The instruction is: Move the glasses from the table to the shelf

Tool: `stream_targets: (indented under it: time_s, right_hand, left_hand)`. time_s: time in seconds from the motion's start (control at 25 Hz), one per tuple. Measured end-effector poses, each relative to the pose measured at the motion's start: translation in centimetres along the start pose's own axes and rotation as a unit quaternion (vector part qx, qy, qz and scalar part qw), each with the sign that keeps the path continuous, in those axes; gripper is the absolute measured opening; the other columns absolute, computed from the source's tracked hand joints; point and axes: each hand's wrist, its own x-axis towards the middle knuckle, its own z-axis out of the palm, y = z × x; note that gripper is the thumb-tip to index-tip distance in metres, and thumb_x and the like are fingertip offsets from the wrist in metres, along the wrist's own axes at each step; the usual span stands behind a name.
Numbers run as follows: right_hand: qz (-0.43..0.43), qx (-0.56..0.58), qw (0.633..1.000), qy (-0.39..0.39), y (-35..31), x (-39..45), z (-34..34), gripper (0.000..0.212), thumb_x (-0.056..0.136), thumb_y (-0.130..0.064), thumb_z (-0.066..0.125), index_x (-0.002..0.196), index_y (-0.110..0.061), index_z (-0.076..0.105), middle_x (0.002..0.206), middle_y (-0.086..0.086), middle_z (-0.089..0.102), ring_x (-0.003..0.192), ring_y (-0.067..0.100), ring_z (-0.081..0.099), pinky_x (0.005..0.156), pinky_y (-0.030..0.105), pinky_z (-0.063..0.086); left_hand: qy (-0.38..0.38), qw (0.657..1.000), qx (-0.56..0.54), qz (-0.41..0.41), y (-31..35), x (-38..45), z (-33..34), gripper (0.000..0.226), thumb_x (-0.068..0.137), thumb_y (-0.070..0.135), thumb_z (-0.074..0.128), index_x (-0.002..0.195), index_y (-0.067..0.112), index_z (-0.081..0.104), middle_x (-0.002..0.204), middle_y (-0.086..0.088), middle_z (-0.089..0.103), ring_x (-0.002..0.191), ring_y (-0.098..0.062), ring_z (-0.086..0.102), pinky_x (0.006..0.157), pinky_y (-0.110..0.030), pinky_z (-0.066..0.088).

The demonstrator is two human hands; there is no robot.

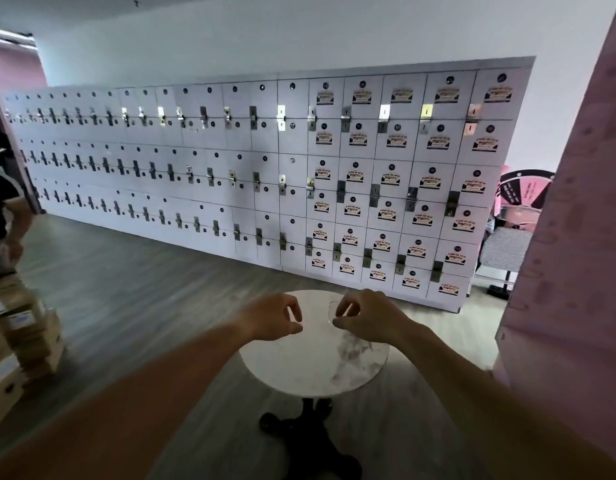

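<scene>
A small round white marble table (299,372) on a black pedestal stands right in front of me. My right hand (365,317) hovers over its far right part, fingers closed around a clear drinking glass (332,312) whose rim and side show faintly at my fingertips. My left hand (270,318) is over the table's far left part, fingers curled towards the thumb in a C shape. Nothing is visible inside that curl, and motion blur hides whether it holds a clear glass. No shelf can be made out for certain.
A tall pink panel (569,237) rises close on the right. A wall of white lockers (265,168) runs across the back. Stacked cardboard boxes (19,344) and a person (2,216) are at the left. A patterned chair (504,251) stands at the back right on the wood floor.
</scene>
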Motion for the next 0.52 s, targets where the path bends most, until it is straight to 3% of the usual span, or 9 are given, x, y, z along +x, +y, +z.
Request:
stream_targets:
  time_s: [0.12,0.28,0.52]
  right_hand:
    - [-0.001,0.003,1.000,-0.005,2.1,5.4,-1.1,0.010,0.085,-0.035,0.072,0.087,-0.029,0.065,0.095,-0.001,0.072,0.083,0.011,0.067,0.081,0.033,0.058]
    - [0.020,0.010,0.999,0.028,5.0,11.5,-2.2,0.011,0.080,-0.036,0.073,0.079,-0.033,0.063,0.083,-0.011,0.068,0.075,0.004,0.062,0.065,0.021,0.050]
    - [0.031,0.003,0.999,0.009,9.1,18.2,-0.9,0.016,0.082,-0.034,0.075,0.076,-0.034,0.061,0.081,-0.010,0.067,0.071,0.003,0.065,0.059,0.016,0.049]
  left_hand:
    - [-0.015,1.000,0.009,0.006,-1.0,6.1,-0.4,0.012,0.080,0.042,0.073,0.089,0.036,0.066,0.088,0.013,0.070,0.081,-0.005,0.064,0.074,-0.026,0.047]
    - [-0.026,1.000,-0.012,0.004,-1.9,13.5,-0.1,0.011,0.080,0.039,0.073,0.084,0.037,0.063,0.084,0.013,0.069,0.077,-0.006,0.064,0.077,-0.028,0.051]
    - [-0.050,0.998,-0.010,0.029,-4.4,22.2,1.7,0.012,0.080,0.039,0.074,0.089,0.035,0.067,0.085,0.011,0.069,0.077,-0.005,0.063,0.069,-0.025,0.044]
